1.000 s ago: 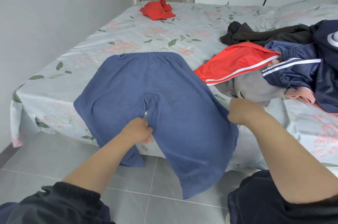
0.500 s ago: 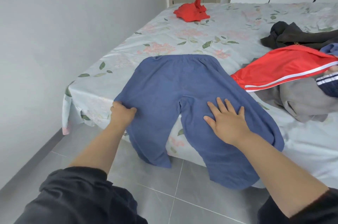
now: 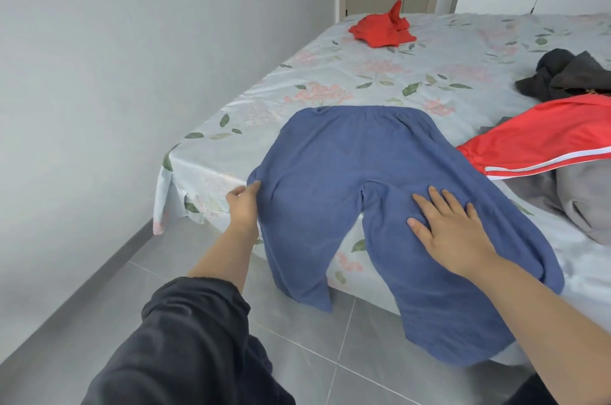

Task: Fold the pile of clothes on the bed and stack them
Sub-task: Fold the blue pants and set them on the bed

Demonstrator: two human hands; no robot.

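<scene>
Two bare hands were on the blue trousers. The left hand held the outer edge of one leg at the bed's near edge, thumb against the cloth and the other fingers hidden by the fabric, in what looked like a pinch. The right hand lay flat on the other leg, palm down, fingers straight and spread, pressing the cloth to the mattress. A black sleeve was pushed up the left forearm.

The trousers were spread front up across the near corner of the bed, waistband away from the person, both legs hanging over the edge toward the grey tiled floor. The sheet under them was pale with pink flowers and green leaves.

Just beside the trousers on the right lay the unfolded pile: a red garment with white stripes resting on a grey garment, with a dark garment farther back. Well apart, near the far side of the bed, sat a crumpled red garment. A plain grey wall ran along the left.
</scene>
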